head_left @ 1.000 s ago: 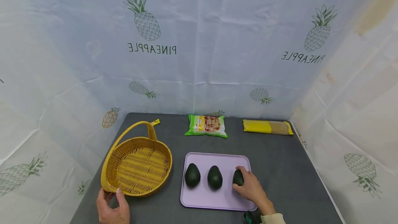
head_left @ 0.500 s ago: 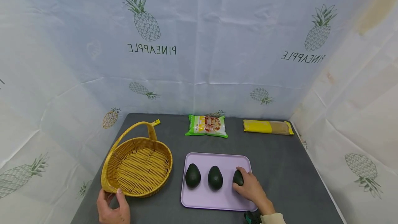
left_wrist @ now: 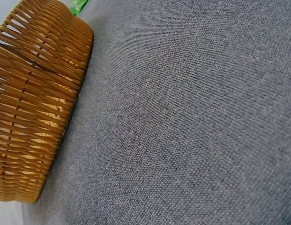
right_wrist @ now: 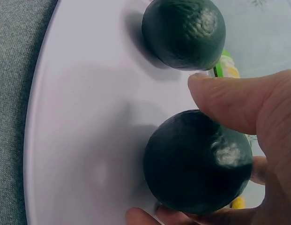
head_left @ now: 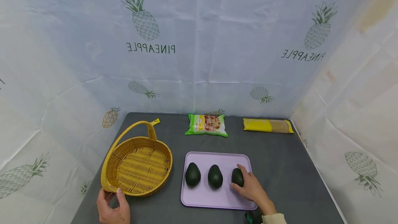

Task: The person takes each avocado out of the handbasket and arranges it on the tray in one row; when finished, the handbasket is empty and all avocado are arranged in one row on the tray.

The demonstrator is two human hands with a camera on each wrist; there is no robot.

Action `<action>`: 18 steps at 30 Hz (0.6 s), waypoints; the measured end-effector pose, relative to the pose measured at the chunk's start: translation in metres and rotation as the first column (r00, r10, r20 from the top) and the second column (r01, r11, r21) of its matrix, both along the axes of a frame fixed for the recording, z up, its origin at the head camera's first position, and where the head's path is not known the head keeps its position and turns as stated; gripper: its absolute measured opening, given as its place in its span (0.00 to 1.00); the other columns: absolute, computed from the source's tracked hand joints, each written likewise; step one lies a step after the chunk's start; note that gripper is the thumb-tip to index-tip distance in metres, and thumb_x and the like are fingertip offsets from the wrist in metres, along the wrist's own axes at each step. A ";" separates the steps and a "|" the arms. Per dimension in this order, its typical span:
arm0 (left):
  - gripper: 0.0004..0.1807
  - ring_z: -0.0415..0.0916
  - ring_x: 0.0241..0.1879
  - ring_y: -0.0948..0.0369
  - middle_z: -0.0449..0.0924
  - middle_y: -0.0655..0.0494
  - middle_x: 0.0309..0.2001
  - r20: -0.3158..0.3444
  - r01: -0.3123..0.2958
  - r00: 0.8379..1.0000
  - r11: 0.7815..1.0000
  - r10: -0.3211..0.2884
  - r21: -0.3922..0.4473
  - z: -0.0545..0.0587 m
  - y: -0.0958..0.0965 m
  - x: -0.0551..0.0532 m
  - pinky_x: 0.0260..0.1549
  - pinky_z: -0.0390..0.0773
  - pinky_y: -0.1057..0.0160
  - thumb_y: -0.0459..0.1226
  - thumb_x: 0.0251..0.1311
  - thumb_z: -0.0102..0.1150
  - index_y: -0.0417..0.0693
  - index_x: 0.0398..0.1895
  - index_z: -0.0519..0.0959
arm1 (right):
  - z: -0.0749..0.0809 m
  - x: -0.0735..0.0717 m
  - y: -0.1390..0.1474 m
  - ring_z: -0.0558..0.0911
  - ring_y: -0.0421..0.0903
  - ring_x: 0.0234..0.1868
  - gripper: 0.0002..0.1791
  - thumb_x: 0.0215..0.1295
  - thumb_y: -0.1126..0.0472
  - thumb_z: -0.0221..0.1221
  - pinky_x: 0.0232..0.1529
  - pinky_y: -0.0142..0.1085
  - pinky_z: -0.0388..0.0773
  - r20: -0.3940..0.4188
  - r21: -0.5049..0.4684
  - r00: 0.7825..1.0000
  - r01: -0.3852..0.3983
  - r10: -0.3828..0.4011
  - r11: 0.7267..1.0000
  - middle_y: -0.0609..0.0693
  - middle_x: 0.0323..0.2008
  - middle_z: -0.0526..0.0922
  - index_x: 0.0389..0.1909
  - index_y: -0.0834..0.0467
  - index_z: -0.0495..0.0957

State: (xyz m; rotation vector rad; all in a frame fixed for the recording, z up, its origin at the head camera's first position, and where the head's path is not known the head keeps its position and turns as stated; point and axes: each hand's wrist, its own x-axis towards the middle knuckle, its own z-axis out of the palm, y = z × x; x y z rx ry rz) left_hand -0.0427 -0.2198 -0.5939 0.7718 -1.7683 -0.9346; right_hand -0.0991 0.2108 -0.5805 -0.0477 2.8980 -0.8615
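Observation:
In the head view, my left hand (head_left: 112, 207) grips the near rim of a round yellow wicker basket (head_left: 141, 167) with a tall handle, at the base of that handle. The inside of the basket is bare. My right hand (head_left: 251, 187) is curled round a dark green avocado (head_left: 237, 177) at the right of a lilac tray (head_left: 214, 202). In the right wrist view, the thumb (right_wrist: 229, 101) lies along one side of this avocado, with fingers at the other. Two more avocados, one in the middle (head_left: 215, 177) and one at the left (head_left: 192, 175), rest on the tray.
Along the back of the dark grey table (head_left: 280, 161) lie a green and white food packet (head_left: 206, 124) and a long yellow packet (head_left: 268, 126). A small yellow piece (head_left: 155, 122) shows behind the basket handle. Pineapple-print cloth (head_left: 211, 44) surrounds the table.
The right thumb and index finger have spread slightly, and more of the avocado between them shows. The left hand and basket stay where they were. The head view has shifted very slightly.

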 end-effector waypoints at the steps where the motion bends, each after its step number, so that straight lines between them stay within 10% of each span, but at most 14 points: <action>1: 0.24 0.64 0.44 0.90 0.75 0.61 0.48 0.000 -0.001 1.000 1.000 0.001 0.000 0.000 0.000 0.000 0.43 0.66 0.85 0.32 0.64 0.64 0.37 0.63 0.76 | 0.000 0.000 0.000 0.82 0.61 0.48 0.46 0.53 0.47 0.74 0.45 0.59 0.79 0.001 -0.001 1.000 -0.001 0.001 1.000 0.68 0.52 0.80 0.71 0.59 0.67; 13: 0.24 0.65 0.44 0.89 0.75 0.62 0.48 -0.002 0.002 1.000 1.000 -0.002 -0.006 0.002 0.000 0.003 0.43 0.65 0.86 0.32 0.63 0.65 0.37 0.63 0.76 | 0.006 0.003 0.002 0.81 0.64 0.51 0.50 0.54 0.45 0.74 0.50 0.63 0.78 0.036 0.001 0.999 0.001 -0.001 1.000 0.70 0.56 0.78 0.73 0.60 0.64; 18: 0.26 0.65 0.45 0.88 0.79 0.43 0.52 0.005 0.011 1.000 1.000 -0.011 0.005 0.003 0.002 0.005 0.43 0.66 0.85 0.35 0.65 0.64 0.42 0.66 0.75 | 0.009 0.004 0.004 0.81 0.63 0.51 0.50 0.54 0.45 0.74 0.50 0.63 0.78 0.035 -0.005 0.999 0.000 0.000 1.000 0.71 0.55 0.77 0.73 0.60 0.63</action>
